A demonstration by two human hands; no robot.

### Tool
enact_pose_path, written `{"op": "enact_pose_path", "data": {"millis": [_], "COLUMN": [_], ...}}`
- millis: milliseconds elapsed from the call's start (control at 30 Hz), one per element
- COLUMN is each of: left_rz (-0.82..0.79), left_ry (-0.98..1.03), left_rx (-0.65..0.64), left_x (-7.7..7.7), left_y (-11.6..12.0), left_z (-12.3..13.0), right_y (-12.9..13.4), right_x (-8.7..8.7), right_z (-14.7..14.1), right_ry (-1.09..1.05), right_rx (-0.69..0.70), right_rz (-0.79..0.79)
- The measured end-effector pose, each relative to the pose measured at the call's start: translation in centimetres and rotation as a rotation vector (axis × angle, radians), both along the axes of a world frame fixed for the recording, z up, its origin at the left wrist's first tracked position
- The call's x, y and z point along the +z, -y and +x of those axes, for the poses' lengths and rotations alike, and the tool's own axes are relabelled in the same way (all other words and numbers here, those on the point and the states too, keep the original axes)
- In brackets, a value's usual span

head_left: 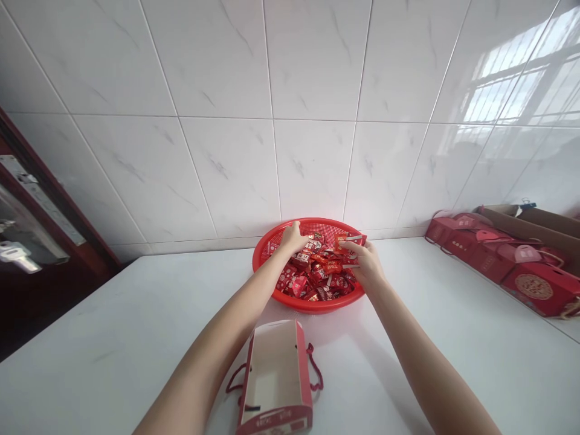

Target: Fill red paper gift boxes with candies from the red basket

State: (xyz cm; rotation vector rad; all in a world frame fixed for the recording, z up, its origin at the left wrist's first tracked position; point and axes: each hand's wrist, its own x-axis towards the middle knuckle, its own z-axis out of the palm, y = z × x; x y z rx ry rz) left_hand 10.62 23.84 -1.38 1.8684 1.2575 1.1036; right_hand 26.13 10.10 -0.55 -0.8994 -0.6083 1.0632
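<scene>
A red plastic basket (312,307) stands against the tiled wall, heaped with red-wrapped candies (317,272). My left hand (293,237) reaches over its left side, with fingers curled down toward the candies; what they grip, if anything, is hidden. At the right rim, my right hand (369,264) is closed on red-wrapped lollipops (347,243) with white sticks showing. Between my forearms lies an open red gift box (274,368), its pale inside facing up and a dark red cord handle on each side.
Several red gift boxes (493,260) are lined up at the right along the wall, beside a brown cardboard box (534,226). A white table (181,302) carries everything. At the left is a dark red door frame (63,211) with keys (19,257) hanging near it.
</scene>
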Motion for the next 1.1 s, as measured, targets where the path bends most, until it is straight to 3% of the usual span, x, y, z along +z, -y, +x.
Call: {"op": "enact_pose_path", "data": {"millis": [100, 300, 533, 700, 1100], "left_rz": [0.019, -0.074, -0.116, -0.132, -0.197], "left_ry": [0.005, -0.010, 0.171, 0.231, 0.289], "left_rx": [-0.070, -0.444, -0.612, -0.648, -0.668], "left_x": [0.6, 1.3, 2.2, 2.3, 2.7], "left_y": [0.5, 2.2, 2.8, 3.1, 3.6], "left_z": [0.2, 1.4, 1.3, 1.2, 1.3], "right_y": [0.0, 0.0, 0.0, -0.2, -0.4], "right_x": [0.1, -0.1, -0.2, -0.3, -0.6], "right_z": [0.0, 0.1, 0.0, 0.0, -0.5], "right_ry": [-0.001, 0.030, 0.033, 0.028, 0.119], "right_rx": [0.004, 0.039, 0.105, 0.118, -0.049], "right_rz": [0.012, 0.026, 0.044, 0.032, 0.001]}}
